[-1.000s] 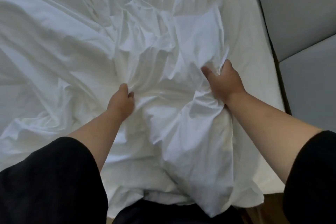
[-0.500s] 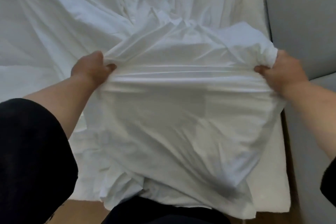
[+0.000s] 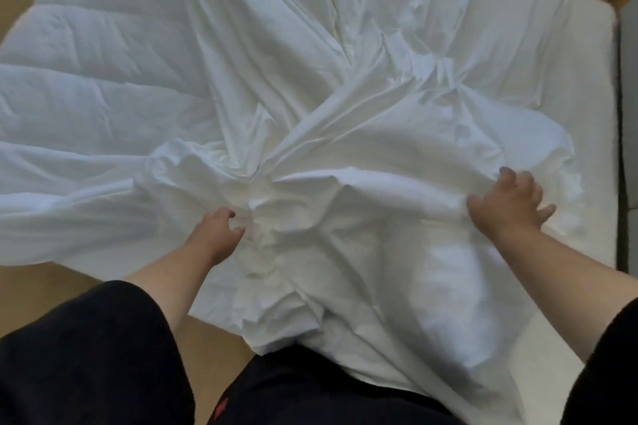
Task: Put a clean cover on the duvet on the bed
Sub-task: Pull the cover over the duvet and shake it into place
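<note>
Tan floor (image 3: 31, 290) shows below and left of the hands; a white bed (image 3: 587, 134) fills the rest, its bare mattress strip just right of the right hand. Nearest the body, the crumpled end of the cover (image 3: 345, 286) hangs off the bed edge between both forearms. Left hand (image 3: 217, 235): fingers curled, pinching a gathered knot of cover. Right hand (image 3: 507, 203): fingers spread wide, resting on the cloth; whether it grips is unclear. Step, judged: spreading the cover over the duvet. To do it well, take a firm hold with both hands at matching points on the hem, pull apart to clear the twist radiating from the left hand, then draw evenly. Beyond and left of the left hand lies the quilted duvet (image 3: 86, 72), partly uncovered. Count: one cover, one duvet, one bed, two hands.
</note>
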### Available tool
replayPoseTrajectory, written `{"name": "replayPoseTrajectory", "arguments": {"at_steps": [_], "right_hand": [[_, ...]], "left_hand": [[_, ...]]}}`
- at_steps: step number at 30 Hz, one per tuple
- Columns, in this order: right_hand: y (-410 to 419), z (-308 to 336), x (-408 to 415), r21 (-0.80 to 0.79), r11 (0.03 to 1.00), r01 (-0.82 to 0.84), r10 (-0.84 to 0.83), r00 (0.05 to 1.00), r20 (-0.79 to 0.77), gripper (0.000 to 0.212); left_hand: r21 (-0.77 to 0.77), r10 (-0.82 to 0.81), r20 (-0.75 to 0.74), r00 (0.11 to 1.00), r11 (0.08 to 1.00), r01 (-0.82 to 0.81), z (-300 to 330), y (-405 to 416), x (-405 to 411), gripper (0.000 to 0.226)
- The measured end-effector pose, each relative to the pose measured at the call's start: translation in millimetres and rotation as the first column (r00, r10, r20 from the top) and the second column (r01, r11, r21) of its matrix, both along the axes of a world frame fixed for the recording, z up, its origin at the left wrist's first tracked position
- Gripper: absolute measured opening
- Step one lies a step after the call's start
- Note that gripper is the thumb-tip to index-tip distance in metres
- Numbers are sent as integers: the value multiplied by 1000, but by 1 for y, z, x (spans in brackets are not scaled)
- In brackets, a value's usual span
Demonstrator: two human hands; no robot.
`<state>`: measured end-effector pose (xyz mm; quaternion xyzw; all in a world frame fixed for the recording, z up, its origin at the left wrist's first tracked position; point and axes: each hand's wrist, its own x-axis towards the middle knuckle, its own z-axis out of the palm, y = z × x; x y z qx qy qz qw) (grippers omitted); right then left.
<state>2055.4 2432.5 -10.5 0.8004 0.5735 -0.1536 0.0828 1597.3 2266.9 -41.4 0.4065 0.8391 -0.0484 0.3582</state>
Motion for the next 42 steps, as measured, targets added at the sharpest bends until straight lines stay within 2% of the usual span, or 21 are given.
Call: {"name": "replayPoseTrajectory", "arguments": {"at_steps": [3,5,7,10,12,15,17,18,20,22,24,26,28,31,33,36,39,42], "right_hand": [[-35,6,-56,77,973,-219,228,964,-138,58],[-63,12,-95,160,918,-363,392,892,-227,44],[-90,12,-134,161,874,-458,485,804,-345,33],[-118,5,-185,156,832,-533,539,708,-457,30],[-127,-1,-226,144,838,-526,522,697,-493,36],[-129,-6,-287,112,904,-413,399,718,-571,52],[-125,-15,-327,116,921,-373,366,720,-590,63],[-123,-19,-343,104,921,-375,360,717,-597,68],[-116,-30,-370,60,912,-406,363,730,-579,78],[-108,-41,-391,-51,887,-459,384,794,-471,84],[-101,-48,-403,-200,850,-487,431,863,-264,81],[-100,-56,-409,-328,836,-440,431,896,-103,75],[-105,-61,-409,-414,838,-355,373,927,-39,70],[-113,-52,-406,-477,827,-299,354,935,28,67],[-121,-40,-414,-501,812,-300,369,928,42,67],[-137,-34,-432,-386,806,-450,491,871,10,58],[-158,-31,-454,-241,730,-640,634,765,-110,45],[-181,-28,-471,-234,684,-690,632,722,-282,44]], "left_hand": [[31,1,20,1000,1000,-2,7,-5,-4,51],[51,3,29,1000,999,-4,5,-9,-11,51],[94,-19,-6,1000,995,19,0,-10,-24,55],[192,-75,-65,995,978,86,-8,3,-51,62],[217,-120,-103,987,966,140,-15,19,-80,69],[179,-219,-155,963,953,245,-29,48,-130,85],[92,-273,-199,941,951,296,-38,64,-171,89],[35,-305,-220,927,947,320,-43,68,-189,82],[-23,-384,-230,894,921,389,-55,71,-220,48],[79,-404,-136,905,906,416,-66,66,-241,24],[240,-402,12,916,890,388,-70,49,-253,21],[317,-422,23,906,863,393,-61,28,-268,22],[268,-478,-17,878,844,464,-49,1,-289,24],[65,-491,21,871,870,489,-32,-39,-316,30],[-66,-421,103,901,901,428,-21,-61,-321,32],[-52,-390,160,907,914,402,-16,-79,-310,27],[-32,-309,177,935,947,319,-9,-93,-301,27],[-27,-287,91,954,957,290,-2,-112,-303,19]]}}
